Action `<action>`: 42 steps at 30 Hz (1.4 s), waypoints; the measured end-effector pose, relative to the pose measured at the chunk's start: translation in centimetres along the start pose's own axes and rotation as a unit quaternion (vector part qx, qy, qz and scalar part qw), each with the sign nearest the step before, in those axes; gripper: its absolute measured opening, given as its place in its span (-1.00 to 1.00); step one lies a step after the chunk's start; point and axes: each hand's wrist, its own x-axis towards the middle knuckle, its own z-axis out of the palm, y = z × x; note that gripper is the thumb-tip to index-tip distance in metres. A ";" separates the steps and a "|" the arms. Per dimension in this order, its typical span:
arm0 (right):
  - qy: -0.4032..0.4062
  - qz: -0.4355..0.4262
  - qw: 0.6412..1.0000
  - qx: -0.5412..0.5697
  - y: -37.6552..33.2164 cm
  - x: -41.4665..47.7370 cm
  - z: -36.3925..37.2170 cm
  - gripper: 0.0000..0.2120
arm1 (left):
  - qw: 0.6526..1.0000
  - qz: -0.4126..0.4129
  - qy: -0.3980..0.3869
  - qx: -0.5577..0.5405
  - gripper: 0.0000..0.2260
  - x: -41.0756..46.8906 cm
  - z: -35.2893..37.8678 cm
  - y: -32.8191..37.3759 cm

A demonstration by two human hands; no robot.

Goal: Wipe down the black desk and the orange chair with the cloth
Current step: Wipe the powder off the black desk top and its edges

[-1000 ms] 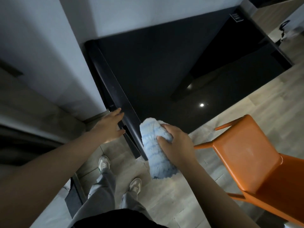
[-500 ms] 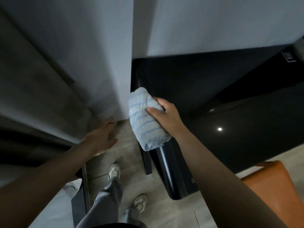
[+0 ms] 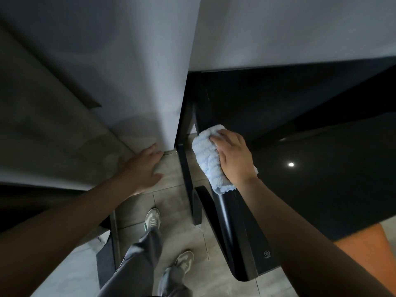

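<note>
The glossy black desk [image 3: 321,172] fills the right half of the view, its rounded left edge running toward me. My right hand [image 3: 234,158] presses a fluffy light-blue cloth [image 3: 209,159] flat onto that left edge, near the wall. My left hand [image 3: 141,168] hovers open, fingers spread, over the floor beside the grey wall, holding nothing. A corner of the orange chair [image 3: 366,251] shows at the lower right, mostly hidden behind my right forearm.
A grey wall [image 3: 139,71] stands close on the left and behind the desk. A black desk leg [image 3: 186,174] drops to the tiled floor [image 3: 171,200] between my hands. My legs and sneakers [image 3: 152,219] are below.
The view has swung left toward the wall. My right hand has lowered the cloth onto the desk's left edge. My left hand has left the desk edge and moved beside the wall.
</note>
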 end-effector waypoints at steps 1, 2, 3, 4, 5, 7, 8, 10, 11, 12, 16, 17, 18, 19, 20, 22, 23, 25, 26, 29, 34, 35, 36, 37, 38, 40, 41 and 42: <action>-0.014 0.001 1.000 -0.007 0.0 0.0 0.0 -0.63 | 1.000 0.000 -0.002 0.002 -0.36 0.1 0.0 0.1; -0.027 0.016 0.999 -0.006 0.0 0.2 -0.1 -0.63 | 1.000 0.000 -0.005 0.004 -0.36 0.1 0.0 0.1; -0.044 0.042 0.998 -0.005 -0.1 0.3 -0.1 -0.60 | 1.000 0.000 -0.006 0.007 -0.37 0.1 0.0 0.1; -0.068 0.068 0.995 -0.012 -0.2 0.5 -0.1 -0.53 | 1.000 0.003 -0.007 0.011 -0.37 0.1 0.0 0.1; -0.096 0.085 0.991 -0.028 -0.4 0.6 0.0 -0.43 | 1.000 0.006 -0.007 0.015 -0.37 0.1 0.1 0.1; -0.131 0.093 0.985 -0.065 -0.7 0.8 0.6 -0.27 | 1.000 0.008 -0.007 0.018 -0.38 0.0 0.3 0.0; -0.135 0.091 0.983 -0.081 -0.8 0.6 1.0 -0.25 | 1.000 0.006 -0.008 0.017 -0.38 -0.1 0.5 0.0; -0.123 0.085 0.984 -0.101 -0.7 0.4 1.7 -0.28 | 1.000 0.001 -0.011 0.011 -0.38 -0.2 0.7 0.0; -0.114 0.082 0.984 -0.105 -0.7 0.2 2.0 -0.31 | 1.000 -0.001 -0.014 0.008 -0.37 -0.3 0.8 0.0; -0.107 0.080 0.985 -0.107 -0.8 0.1 2.1 -0.33 | 1.000 -0.002 -0.016 0.007 -0.37 -0.4 0.9 0.0; -0.104 0.078 0.987 -0.099 -1.0 -1.3 2.2 -0.36 | 1.000 -0.006 -0.013 0.002 -0.38 -0.7 1.1 0.0; -0.105 0.076 0.987 -0.099 -1.1 -2.0 2.1 -0.37 | 1.000 -0.007 -0.011 0.000 -0.37 -0.8 1.2 0.0; -0.108 0.074 0.986 -0.100 -1.3 -2.7 2.0 -0.37 | 1.000 -0.009 -0.013 -0.002 -0.37 -0.9 1.3 0.1; -0.112 0.071 0.986 -0.102 -1.5 -3.6 2.0 -0.37 | 1.000 -0.013 -0.016 -0.002 -0.37 -1.0 1.4 0.2; -0.118 0.065 0.985 -0.105 -1.7 -4.6 2.0 -0.38 | 1.000 -0.016 -0.021 0.001 -0.37 -1.3 1.5 0.5; -0.124 0.052 0.984 -0.114 -1.9 -6.7 2.0 -0.39 | 0.999 -0.022 -0.025 0.013 -0.43 -1.8 2.0 0.9; -0.123 0.049 0.985 -0.113 -2.0 -7.8 2.0 -0.40 | 0.999 -0.026 -0.028 0.018 -0.46 -2.1 2.4 1.2; -0.120 0.054 0.986 -0.100 -2.1 -10.1 1.9 -0.40 | 0.998 -0.039 -0.047 0.028 -0.47 -3.1 3.1 1.6; -0.119 0.060 0.987 -0.093 -2.1 -11.2 1.8 -0.40 | 0.997 -0.045 -0.060 0.033 -0.45 -3.5 3.6 1.8; -0.111 0.072 0.989 -0.071 -2.1 -14.4 1.5 -0.38 | 0.994 -0.052 -0.080 0.048 -0.42 -4.8 4.9 2.7; -0.108 0.080 0.989 -0.067 -1.9 -19.8 1.4 -0.36 | 0.993 -0.050 -0.088 0.068 -0.44 -6.8 7.2 4.8; -0.107 0.083 0.989 -0.065 -1.8 -20.9 1.3 -0.35 | 0.992 -0.048 -0.091 0.070 -0.45 -7.3 7.7 5.2; -0.105 0.087 0.989 -0.066 -1.8 -22.0 1.3 -0.35 | 0.992 -0.045 -0.095 0.072 -0.45 -7.7 8.2 5.7; -0.102 0.089 0.988 -0.068 -1.8 -23.1 1.3 -0.34 | 0.992 -0.044 -0.098 0.074 -0.45 -8.2 8.6 6.2; -0.099 0.091 0.989 -0.068 -1.7 -24.0 1.4 -0.34 | 0.991 -0.044 -0.099 0.076 -0.45 -8.7 9.1 6.7; -0.095 0.095 0.989 -0.062 -1.5 -25.9 1.4 -0.33 | 0.991 -0.046 -0.097 0.075 -0.45 -9.8 9.9 7.6; -0.093 0.098 0.989 -0.056 -1.4 -26.9 1.4 -0.32 | 0.991 -0.047 -0.099 0.073 -0.45 -10.4 10.4 8.0; -0.093 0.099 0.989 -0.052 -1.3 -27.8 1.5 -0.32 | 0.991 -0.048 -0.100 0.072 -0.45 -11.1 10.8 8.4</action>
